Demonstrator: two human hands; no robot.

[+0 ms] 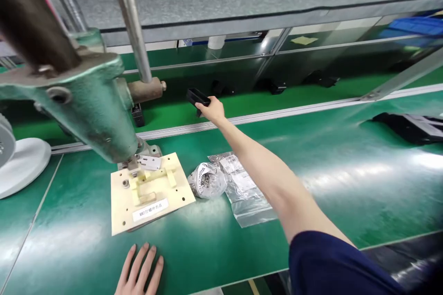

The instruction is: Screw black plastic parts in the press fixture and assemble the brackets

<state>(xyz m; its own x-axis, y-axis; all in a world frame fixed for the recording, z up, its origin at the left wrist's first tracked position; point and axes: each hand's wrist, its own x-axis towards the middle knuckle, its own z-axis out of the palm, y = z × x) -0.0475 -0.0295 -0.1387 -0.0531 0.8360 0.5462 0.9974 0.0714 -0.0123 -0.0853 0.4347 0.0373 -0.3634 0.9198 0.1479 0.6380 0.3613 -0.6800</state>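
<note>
My right hand (pixel 213 110) is stretched far forward over the darker green strip behind the metal rail. Its fingers are closed on a black hollow plastic part (pixel 197 97), long and box-like. Flat on the green tabletop near the front edge rests my left hand (pixel 140 273), fingers spread and holding nothing. Just beyond it lies a cream fixture plate (pixel 119 207) with raised yellowish blocks and a white label, under the head of a green press (pixel 100 106). To the plate's right stands a clear plastic bag or cup (pixel 210 183) with small metal pieces inside.
A flat clear bag (pixel 251 205) with labels lies partly under my right forearm. Several black parts, one a block (pixel 277 86), sit along the back strip. A metal rail (pixel 256 117) divides it from the table. A black item (pixel 410 126) lies at the right.
</note>
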